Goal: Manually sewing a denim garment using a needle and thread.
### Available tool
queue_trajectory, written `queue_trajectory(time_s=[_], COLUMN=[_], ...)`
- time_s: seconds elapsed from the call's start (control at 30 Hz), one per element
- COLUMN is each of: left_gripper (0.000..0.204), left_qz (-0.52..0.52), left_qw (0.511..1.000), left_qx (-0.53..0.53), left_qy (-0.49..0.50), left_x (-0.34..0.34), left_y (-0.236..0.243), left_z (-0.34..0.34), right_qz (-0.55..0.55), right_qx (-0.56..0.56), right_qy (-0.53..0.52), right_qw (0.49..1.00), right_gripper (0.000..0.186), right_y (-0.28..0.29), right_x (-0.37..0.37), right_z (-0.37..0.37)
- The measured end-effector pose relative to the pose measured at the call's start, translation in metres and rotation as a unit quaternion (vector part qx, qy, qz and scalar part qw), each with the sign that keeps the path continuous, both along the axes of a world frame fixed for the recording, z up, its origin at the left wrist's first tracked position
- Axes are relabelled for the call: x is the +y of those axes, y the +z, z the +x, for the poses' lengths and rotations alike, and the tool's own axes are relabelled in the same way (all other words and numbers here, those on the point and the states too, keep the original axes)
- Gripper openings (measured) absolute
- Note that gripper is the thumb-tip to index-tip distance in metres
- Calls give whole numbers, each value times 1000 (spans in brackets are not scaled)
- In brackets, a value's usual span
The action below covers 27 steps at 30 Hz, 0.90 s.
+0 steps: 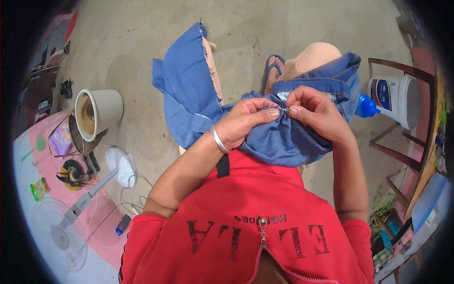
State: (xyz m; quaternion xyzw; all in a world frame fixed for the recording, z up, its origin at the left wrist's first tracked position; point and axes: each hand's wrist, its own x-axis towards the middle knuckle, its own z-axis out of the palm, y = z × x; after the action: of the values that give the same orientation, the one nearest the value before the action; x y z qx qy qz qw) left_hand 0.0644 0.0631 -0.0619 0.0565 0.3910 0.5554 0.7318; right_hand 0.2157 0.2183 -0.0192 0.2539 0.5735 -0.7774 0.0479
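red shirt (279, 189) | black lettering (235, 240), upside down across chest | white bucket (402, 104) | blue label (381, 95), print too small

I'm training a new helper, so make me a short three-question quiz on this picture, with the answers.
1. Over what fabric do the fingers of the left hand and right hand meet?
2. Which wrist wears the silver bangle: A, left; B, right?
3. True or false: the pedestal fan is on the person's left.

Key: 1. Blue denim. 2. A. 3. True.
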Motion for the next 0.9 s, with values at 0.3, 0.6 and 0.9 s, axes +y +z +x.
queue_trajectory(time_s=[0.3,0.6,0.9], left_gripper=[18,23,14], left_qz=[4,39,118], left_qw=[1000,996,966], left_qx=[-8,76,228], left_qy=[3,-5,18], left_x=[-1,-3,-3], left_y=[1,-4,-2], left_z=[-1,3,9], right_qz=[87,565,556], right_qx=[14,168,252], right_qy=[-7,100,58], right_qw=[996,802,790], right_gripper=[15,16,8], right_y=[4,34,31], right_x=[-12,-21,-38], right_z=[2,-23,-34])
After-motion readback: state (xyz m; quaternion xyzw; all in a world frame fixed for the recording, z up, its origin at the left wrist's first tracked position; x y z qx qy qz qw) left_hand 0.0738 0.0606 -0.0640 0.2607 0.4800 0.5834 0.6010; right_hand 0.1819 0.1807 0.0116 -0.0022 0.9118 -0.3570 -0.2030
